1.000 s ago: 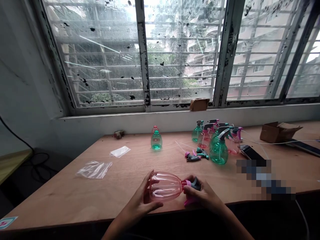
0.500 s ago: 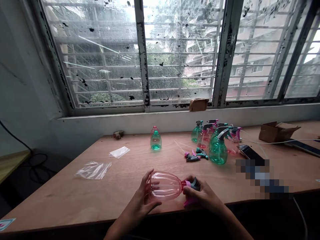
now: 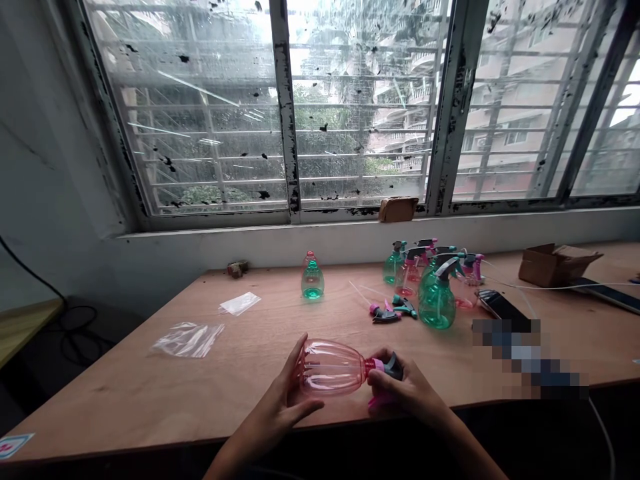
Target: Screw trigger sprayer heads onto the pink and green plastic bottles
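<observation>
A clear pink spray bottle (image 3: 333,368) lies sideways between my hands, just above the table's front edge. My left hand (image 3: 283,393) cups its base, fingers behind and thumb below. At the neck, my right hand (image 3: 403,387) grips the pink collar of the dark grey and pink spray head (image 3: 393,367). A thin tube shows through the bottle wall. Beyond my hands lie two loose spray heads, one pink and grey (image 3: 385,313), one teal and grey (image 3: 405,307).
Several green and pink spray bottles (image 3: 437,303) with heads stand at back right. A headless green bottle (image 3: 313,281) stands before a pink one. Plastic bags (image 3: 189,339) lie left. A phone (image 3: 503,310), a cardboard box (image 3: 555,265) and a white cable are at right.
The bottle and both hands have shifted very slightly; the left fingers sit a little differently around the base. Everything else stays where it was.
</observation>
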A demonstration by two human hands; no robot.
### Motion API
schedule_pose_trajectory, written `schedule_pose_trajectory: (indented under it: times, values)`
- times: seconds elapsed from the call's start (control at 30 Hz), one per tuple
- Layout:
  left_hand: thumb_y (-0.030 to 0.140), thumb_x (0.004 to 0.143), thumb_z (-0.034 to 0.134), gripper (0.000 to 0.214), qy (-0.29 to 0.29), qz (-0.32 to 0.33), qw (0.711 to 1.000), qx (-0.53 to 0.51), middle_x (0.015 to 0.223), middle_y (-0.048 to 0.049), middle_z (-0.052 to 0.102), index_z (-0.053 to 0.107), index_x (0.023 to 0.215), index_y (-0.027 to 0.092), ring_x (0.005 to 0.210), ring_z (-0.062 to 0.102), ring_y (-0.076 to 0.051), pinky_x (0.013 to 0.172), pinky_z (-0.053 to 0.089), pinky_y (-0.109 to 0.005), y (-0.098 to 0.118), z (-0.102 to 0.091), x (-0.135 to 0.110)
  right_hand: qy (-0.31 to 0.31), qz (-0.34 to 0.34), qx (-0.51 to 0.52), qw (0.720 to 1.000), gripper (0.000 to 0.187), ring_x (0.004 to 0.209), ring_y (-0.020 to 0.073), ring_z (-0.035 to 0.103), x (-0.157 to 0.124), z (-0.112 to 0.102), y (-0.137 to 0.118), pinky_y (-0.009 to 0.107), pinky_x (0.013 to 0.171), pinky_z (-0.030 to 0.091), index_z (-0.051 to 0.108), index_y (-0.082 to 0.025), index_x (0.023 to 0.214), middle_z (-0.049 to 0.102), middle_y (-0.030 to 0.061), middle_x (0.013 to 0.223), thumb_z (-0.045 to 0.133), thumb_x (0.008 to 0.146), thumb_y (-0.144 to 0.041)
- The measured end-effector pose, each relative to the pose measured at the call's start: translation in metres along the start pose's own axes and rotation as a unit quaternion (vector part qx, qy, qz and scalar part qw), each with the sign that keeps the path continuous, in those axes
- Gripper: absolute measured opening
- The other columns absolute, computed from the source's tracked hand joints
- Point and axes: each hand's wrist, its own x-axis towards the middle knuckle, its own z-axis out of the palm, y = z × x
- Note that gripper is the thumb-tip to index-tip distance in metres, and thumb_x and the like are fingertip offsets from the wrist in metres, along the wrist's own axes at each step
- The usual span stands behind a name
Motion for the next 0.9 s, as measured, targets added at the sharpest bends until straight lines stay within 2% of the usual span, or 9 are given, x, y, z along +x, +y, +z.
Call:
schedule_pose_trajectory:
  times: [0.1, 0.27, 0.37, 0.47, 0.6, 0.73, 0.9]
  values:
    - [0.026, 0.08, 0.076, 0.092, -0.015, 0.003, 0.999, -0.044, 0.159, -0.0066, 0.022, 0.017, 0.149, 0.04, 0.138, 0.039, -0.031, 0.115, 0.029, -0.05, 0.003, 0.0, -0.001, -0.006, 0.005, 0.008, 1.0, 0.033, 0.058, 0.0145, 0.062, -0.001, 0.0, 0.003, 0.023, 0.055, 0.047, 0.063, -0.016, 0.09, 0.067, -0.001, 0.064, 0.073, 0.08, -0.045]
    - [0.03, 0.082, 0.074, 0.082, -0.024, 0.008, 0.995, -0.094, 0.144, -0.0114, 0.044, 0.022, 0.145, 0.034, 0.128, 0.05, -0.03, 0.11, 0.035, -0.049, 0.011, 0.003, 0.0, -0.013, 0.009, 0.019, 1.0, 0.032, 0.058, 0.0145, 0.062, -0.002, 0.001, 0.006, 0.024, 0.056, 0.048, 0.062, -0.016, 0.091, 0.067, -0.0009, 0.066, 0.073, 0.08, -0.044]
    - [0.03, 0.082, 0.074, 0.076, -0.006, 0.017, 0.996, -0.091, 0.142, -0.0102, 0.045, 0.027, 0.14, 0.035, 0.129, 0.048, -0.029, 0.109, 0.037, -0.048, 0.008, 0.002, 0.001, -0.018, 0.005, 0.009, 1.0, 0.033, 0.059, 0.0153, 0.062, -0.001, 0.001, 0.006, 0.025, 0.057, 0.048, 0.062, -0.016, 0.091, 0.067, -0.0002, 0.066, 0.072, 0.08, -0.045]
    - [0.029, 0.078, 0.078, 0.076, 0.021, 0.028, 0.996, -0.085, 0.146, -0.0083, 0.038, 0.031, 0.138, 0.036, 0.135, 0.04, -0.029, 0.111, 0.034, -0.047, 0.003, 0.0, 0.001, -0.024, 0.003, -0.003, 1.0, 0.033, 0.061, 0.0159, 0.062, -0.001, 0.001, 0.006, 0.025, 0.057, 0.048, 0.063, -0.016, 0.09, 0.067, 0.0001, 0.067, 0.072, 0.08, -0.046]
    - [0.031, 0.075, 0.081, 0.091, 0.019, 0.038, 0.996, -0.079, 0.15, -0.0083, 0.036, 0.025, 0.146, 0.037, 0.138, 0.037, -0.031, 0.115, 0.029, -0.049, 0.003, 0.0, -0.001, -0.029, 0.014, 0.003, 0.999, 0.034, 0.061, 0.0165, 0.063, -0.001, 0.001, 0.005, 0.026, 0.059, 0.049, 0.063, -0.016, 0.091, 0.067, -0.0002, 0.068, 0.073, 0.079, -0.047]
    - [0.032, 0.076, 0.079, 0.084, 0.022, 0.038, 0.998, -0.034, 0.153, -0.0103, 0.036, 0.032, 0.145, 0.034, 0.141, 0.032, -0.032, 0.118, 0.023, -0.049, 0.011, 0.0, -0.003, -0.032, 0.018, 0.006, 0.999, 0.035, 0.062, 0.0167, 0.063, -0.002, 0.001, 0.002, 0.025, 0.059, 0.049, 0.063, -0.016, 0.09, 0.067, -0.0005, 0.068, 0.073, 0.078, -0.048]
    - [0.031, 0.078, 0.077, 0.084, 0.014, 0.038, 0.999, -0.006, 0.158, -0.0105, 0.027, 0.028, 0.147, 0.033, 0.143, 0.027, -0.034, 0.119, 0.016, -0.051, 0.014, -0.001, -0.005, -0.041, 0.014, 0.011, 0.999, 0.034, 0.061, 0.0153, 0.062, -0.001, 0.0, 0.001, 0.024, 0.058, 0.047, 0.063, -0.015, 0.09, 0.067, -0.0003, 0.067, 0.073, 0.079, -0.046]
